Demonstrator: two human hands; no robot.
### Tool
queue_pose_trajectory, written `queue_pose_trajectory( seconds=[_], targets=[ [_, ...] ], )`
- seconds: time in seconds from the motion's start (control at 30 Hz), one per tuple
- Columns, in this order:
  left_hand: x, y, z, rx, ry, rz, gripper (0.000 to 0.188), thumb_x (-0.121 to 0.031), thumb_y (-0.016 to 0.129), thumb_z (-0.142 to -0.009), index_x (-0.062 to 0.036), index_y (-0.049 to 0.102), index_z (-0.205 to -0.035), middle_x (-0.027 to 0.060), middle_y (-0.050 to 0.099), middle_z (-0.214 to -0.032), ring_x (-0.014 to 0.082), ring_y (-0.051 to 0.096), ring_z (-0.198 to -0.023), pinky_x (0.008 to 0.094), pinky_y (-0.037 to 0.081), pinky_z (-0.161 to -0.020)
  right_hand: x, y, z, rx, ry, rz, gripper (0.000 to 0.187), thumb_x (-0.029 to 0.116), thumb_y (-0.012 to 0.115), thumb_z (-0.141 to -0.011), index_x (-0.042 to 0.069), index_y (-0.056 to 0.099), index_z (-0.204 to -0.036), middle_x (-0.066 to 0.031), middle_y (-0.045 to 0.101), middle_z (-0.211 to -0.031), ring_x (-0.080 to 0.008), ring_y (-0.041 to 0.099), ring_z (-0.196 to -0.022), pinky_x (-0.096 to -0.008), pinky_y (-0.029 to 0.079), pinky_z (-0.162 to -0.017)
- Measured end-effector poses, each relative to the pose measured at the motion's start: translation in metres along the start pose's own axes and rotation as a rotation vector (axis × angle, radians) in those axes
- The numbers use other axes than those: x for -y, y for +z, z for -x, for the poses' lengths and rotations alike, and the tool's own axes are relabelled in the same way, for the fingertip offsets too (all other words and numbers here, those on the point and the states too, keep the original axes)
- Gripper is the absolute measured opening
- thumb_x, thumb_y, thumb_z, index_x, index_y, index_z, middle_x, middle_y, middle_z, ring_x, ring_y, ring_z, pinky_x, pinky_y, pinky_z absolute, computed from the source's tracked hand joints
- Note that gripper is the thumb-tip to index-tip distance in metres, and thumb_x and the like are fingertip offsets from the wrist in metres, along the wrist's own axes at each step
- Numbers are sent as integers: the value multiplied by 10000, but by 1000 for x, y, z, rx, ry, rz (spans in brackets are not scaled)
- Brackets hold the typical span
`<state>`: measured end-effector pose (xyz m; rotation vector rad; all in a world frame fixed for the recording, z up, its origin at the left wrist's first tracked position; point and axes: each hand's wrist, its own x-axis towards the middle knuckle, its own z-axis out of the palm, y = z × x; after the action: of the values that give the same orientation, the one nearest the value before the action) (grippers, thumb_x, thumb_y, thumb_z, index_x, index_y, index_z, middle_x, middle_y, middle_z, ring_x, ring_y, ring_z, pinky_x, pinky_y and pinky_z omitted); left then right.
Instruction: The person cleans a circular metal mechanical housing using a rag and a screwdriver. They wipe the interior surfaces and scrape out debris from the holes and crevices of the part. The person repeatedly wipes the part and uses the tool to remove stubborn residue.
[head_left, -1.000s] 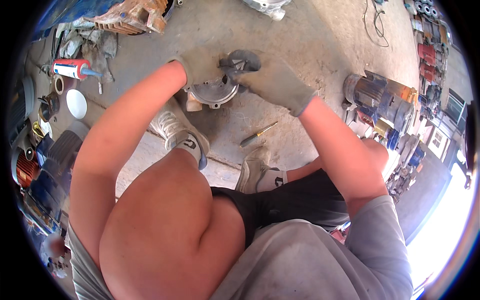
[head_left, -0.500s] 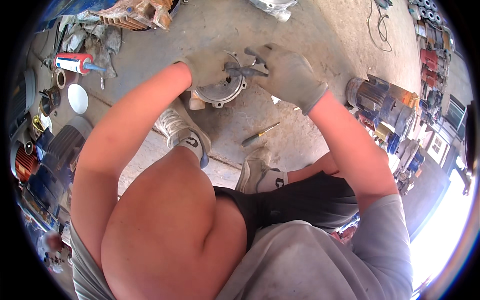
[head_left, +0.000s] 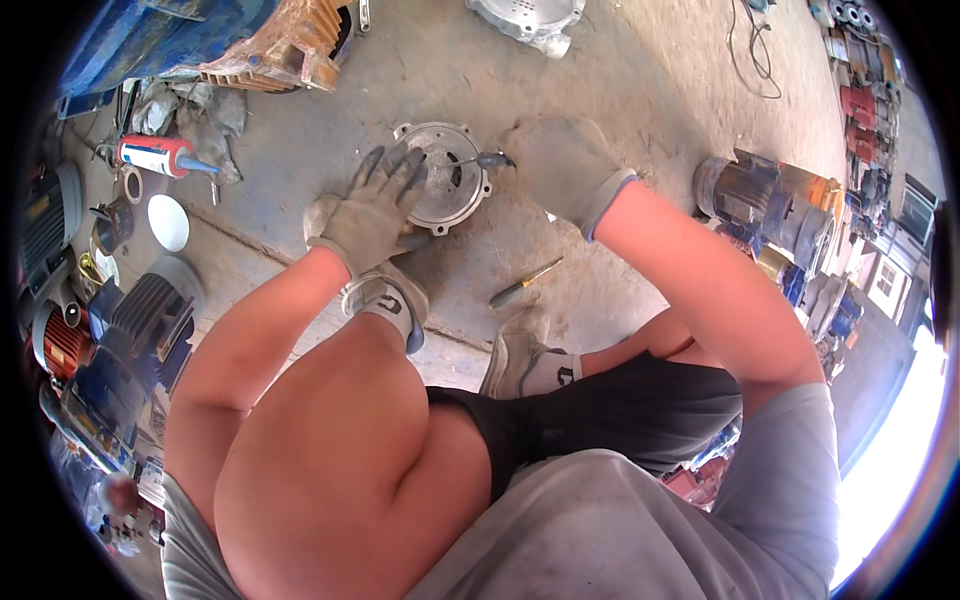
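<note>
A round metal end cover [head_left: 462, 208] with lugs around its rim lies on the floor in front of my feet. My left hand [head_left: 372, 208], in a grey work glove with dark fingertips, rests at the cover's left side with its fingers spread over the rim. My right hand [head_left: 562, 165], gloved too, is closed just right of the cover. From it a thin-shafted tool with a dark grip [head_left: 490, 159] points left over the cover's dark central opening. The right fingers are mostly hidden behind the back of the hand.
A screwdriver [head_left: 525, 284] lies between the cover and my right shoe [head_left: 515, 350]. Leftward are a red-and-white sealant tube [head_left: 155, 155], a white disc [head_left: 168, 222] and finned motor housings [head_left: 150, 305]. A rusty motor [head_left: 765, 205] stands at right; another metal cover [head_left: 530, 18] lies far ahead.
My left hand has drawn back from the cover's middle to its left rim and spread its fingers. The right hand has shifted slightly nearer and turned, its thin tool now over the cover.
</note>
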<state>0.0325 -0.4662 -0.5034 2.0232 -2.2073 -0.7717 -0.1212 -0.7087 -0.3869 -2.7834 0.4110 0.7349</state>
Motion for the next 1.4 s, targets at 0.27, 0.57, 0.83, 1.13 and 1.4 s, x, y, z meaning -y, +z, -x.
queue_pose_trajectory(
  seconds=[0.27,0.57,0.83,1.13,1.4],
  targets=[
    [-4,16,-2,35,143,-199,529,-247,472,-1081,-9,611,-1533,213,491,-1699,358,385,-1625,512,185,-1389,4,10,-8,2,-126,147,185,191,665,-998,122,837,-1004,-121,809,-941,-304,794,-882,-457,614,-721],
    [-2,15,-1,56,139,-192,526,-279,523,-1064,-38,634,-1519,183,522,-1684,353,385,-1628,505,191,-1390,43,-11,-14,231,362,-250,289,154,588,-993,73,833,-1124,-188,828,-1097,-389,801,-1062,-501,629,-928],
    [5,23,-1,-19,157,-94,572,-346,650,-1009,-52,647,-1500,173,529,-1677,338,371,-1637,507,179,-1396,4,26,8,3,-133,-449,496,218,673,-963,43,674,-1427,-251,788,-1069,-458,761,-1002,-523,602,-911],
    [5,39,8,-99,108,-48,616,-349,675,-996,-48,628,-1532,160,510,-1694,323,362,-1643,498,165,-1401,16,-30,25,230,-213,-532,579,224,697,-965,-2,598,-1489,-302,754,-1056,-484,738,-1009,-553,574,-916],
    [-13,4,3,-8,-67,-92,699,-442,719,-987,-192,567,-1622,198,353,-1771,446,241,-1665,638,112,-1374,3,19,5,34,-17,-461,366,250,634,-1042,19,719,-1313,-310,749,-1100,-487,721,-1064,-558,561,-946]
  ],
)
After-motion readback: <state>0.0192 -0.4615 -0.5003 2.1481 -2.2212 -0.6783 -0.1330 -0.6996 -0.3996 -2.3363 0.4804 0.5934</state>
